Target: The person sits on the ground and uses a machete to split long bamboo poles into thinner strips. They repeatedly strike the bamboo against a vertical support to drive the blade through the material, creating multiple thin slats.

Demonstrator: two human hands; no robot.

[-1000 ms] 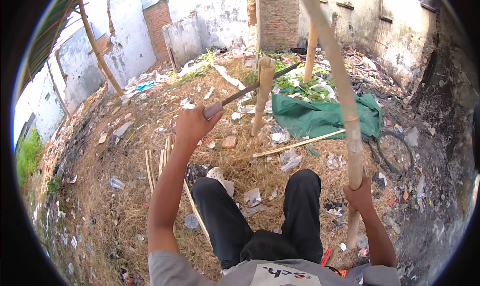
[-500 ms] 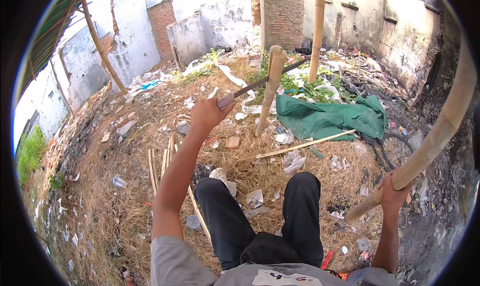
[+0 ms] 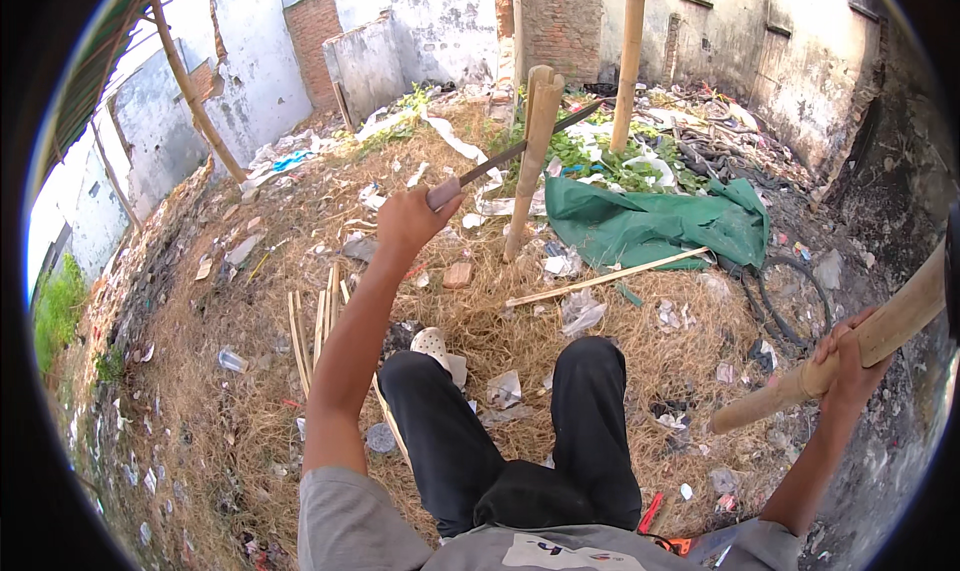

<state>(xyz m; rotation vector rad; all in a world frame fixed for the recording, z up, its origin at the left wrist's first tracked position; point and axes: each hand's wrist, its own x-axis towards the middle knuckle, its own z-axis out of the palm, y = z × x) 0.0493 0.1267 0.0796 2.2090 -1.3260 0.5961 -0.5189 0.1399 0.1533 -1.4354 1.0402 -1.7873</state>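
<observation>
We judge splitting to be the step in hand: the long knife (image 3: pixel 495 164) crosses the bamboo length (image 3: pixel 527 186) near its top, apparently lodged in the split. Our left hand (image 3: pixel 408 223) grips the knife's handle; our right hand (image 3: pixel 850 367) clasps a thick bamboo pole (image 3: pixel 908 321) (club-like, running out at the rim). The next move seems to call for a steady left wrist and a square blow. The bamboo length stands ahead on dry grass (image 3: pixel 225 401), near vertical, its top tipped slightly right; the blade points away, up to the right.
</observation>
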